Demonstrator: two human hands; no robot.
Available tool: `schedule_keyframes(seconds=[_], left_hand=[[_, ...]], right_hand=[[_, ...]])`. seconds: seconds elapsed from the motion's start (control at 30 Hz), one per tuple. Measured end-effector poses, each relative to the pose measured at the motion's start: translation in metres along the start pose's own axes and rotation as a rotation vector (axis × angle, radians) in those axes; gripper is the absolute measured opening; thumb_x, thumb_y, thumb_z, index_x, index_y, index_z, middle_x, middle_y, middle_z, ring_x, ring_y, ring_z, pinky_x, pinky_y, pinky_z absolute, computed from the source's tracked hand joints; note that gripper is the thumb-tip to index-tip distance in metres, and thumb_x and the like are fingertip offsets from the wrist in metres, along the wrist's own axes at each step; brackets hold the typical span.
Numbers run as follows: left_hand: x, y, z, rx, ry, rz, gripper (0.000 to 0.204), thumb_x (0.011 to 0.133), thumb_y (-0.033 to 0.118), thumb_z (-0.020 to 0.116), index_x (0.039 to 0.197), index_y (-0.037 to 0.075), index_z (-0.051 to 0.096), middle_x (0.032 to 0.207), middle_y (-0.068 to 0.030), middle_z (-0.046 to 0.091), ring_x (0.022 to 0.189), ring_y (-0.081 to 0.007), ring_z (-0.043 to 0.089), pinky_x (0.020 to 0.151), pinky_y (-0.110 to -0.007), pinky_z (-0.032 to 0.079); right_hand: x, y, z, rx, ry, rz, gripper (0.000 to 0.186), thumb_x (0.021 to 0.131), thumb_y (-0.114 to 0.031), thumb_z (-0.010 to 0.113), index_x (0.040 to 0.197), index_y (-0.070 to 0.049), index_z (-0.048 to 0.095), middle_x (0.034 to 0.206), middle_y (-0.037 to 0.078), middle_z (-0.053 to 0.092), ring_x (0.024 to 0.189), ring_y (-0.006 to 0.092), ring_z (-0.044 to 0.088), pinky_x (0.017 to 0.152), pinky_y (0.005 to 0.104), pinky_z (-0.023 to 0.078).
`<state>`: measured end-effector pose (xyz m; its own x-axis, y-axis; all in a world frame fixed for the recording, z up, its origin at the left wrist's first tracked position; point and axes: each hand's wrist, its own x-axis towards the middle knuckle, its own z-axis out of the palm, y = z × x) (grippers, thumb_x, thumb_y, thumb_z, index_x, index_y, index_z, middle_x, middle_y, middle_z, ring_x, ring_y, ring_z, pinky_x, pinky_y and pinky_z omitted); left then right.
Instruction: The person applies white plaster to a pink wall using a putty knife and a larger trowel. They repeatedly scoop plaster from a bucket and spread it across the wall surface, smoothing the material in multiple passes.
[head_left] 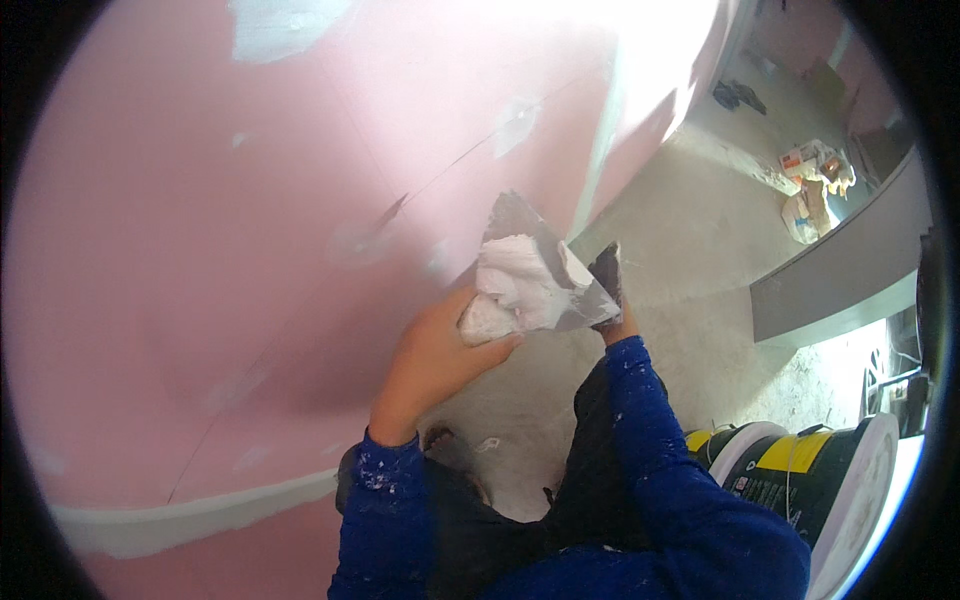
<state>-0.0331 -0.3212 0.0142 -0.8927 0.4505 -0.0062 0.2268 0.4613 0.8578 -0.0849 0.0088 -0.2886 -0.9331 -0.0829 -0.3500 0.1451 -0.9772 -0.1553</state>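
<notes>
My left hand (430, 345) is closed at the near corner of a wide drywall knife (583, 317), its thumb along the lower edge. White joint compound (515, 270) lies thick over the metal blade, with a lump beside my fingers. Behind the blade's right corner is my right hand (627, 322), of which little more than the wrist shows. A dark, flat tool (607, 268) with pale smears sticks up from it; its exact kind and my right fingers are hidden. The blade hangs in front of the pink wallboard (270, 250), which has a seam and patches of compound.
Lidded black buckets with yellow labels (800, 460) stand close at my right. Beyond them is a grey curved panel (850, 260). Torn paper bags (812, 190) lie on the concrete floor (690, 230) farther off. A pale taped joint (200, 515) runs low along the wall.
</notes>
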Motion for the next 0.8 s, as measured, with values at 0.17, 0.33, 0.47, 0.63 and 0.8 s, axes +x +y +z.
schedule_keyframes(seconds=[0.17, 0.33, 0.47, 0.63, 0.8], left_hand=[[-0.003, 0.003, 0.008, 0.136, -0.021, -0.019, 0.047, 0.079, 0.025, 0.084, 0.115, -0.001, 0.069, 0.104, -0.0169, 0.075, 0.094, -0.0265, 0.072, 0.085, -0.038, 0.054], [0.011, -0.012, 0.043, 0.217, -0.253, -0.112, 0.043, 0.079, 0.032, 0.082, 0.105, 0.001, 0.069, 0.094, -0.0257, 0.071, 0.089, -0.043, 0.07, 0.079, -0.046, 0.054], [0.041, -0.036, 0.051, 0.159, -0.302, -0.158, 0.044, 0.08, 0.033, 0.082, 0.107, 0.001, 0.07, 0.093, -0.0233, 0.072, 0.087, -0.0401, 0.072, 0.077, -0.044, 0.054], [0.036, -0.053, 0.035, 0.058, -0.373, -0.262, 0.039, 0.083, 0.024, 0.083, 0.111, 0.0, 0.07, 0.096, -0.0129, 0.076, 0.081, -0.0233, 0.073, 0.074, -0.037, 0.057], [-0.047, -0.051, 0.048, -0.192, -0.353, -0.785, 0.033, 0.085, 0.016, 0.082, 0.112, 0.001, 0.069, 0.086, -0.0045, 0.07, 0.063, -0.0129, 0.062, 0.053, -0.027, 0.05]], right_hand=[[-0.021, -0.005, -0.011, 0.042, -0.167, -0.028, 0.061, 0.108, -0.042, 0.046, 0.152, -0.001, 0.034, 0.089, 0.01, 0.059, 0.067, 0.0204, 0.052, 0.052, 0.0333, 0.046], [-0.032, 0.023, -0.013, -0.177, 0.081, -0.098, 0.056, 0.108, -0.039, 0.046, 0.145, 0.002, 0.042, 0.08, 0.01, 0.058, 0.059, 0.019, 0.052, 0.046, 0.0313, 0.042], [-0.079, 0.036, 0.029, -0.096, 0.224, -0.098, 0.052, 0.108, -0.039, 0.046, 0.143, 0.0, 0.045, 0.078, 0.009, 0.057, 0.055, 0.0176, 0.051, 0.042, 0.0306, 0.039], [-0.143, 0.066, 0.086, -0.195, 0.504, -0.099, 0.044, 0.107, -0.039, 0.05, 0.132, -0.004, 0.056, 0.074, 0.004, 0.054, 0.05, 0.0131, 0.047, 0.039, 0.0283, 0.035], [-0.2, 0.101, 0.092, -0.372, 0.761, 0.139, 0.044, 0.105, -0.043, 0.052, 0.127, -0.006, 0.059, 0.073, 0.002, 0.054, 0.049, 0.0111, 0.046, 0.041, 0.028, 0.036]])
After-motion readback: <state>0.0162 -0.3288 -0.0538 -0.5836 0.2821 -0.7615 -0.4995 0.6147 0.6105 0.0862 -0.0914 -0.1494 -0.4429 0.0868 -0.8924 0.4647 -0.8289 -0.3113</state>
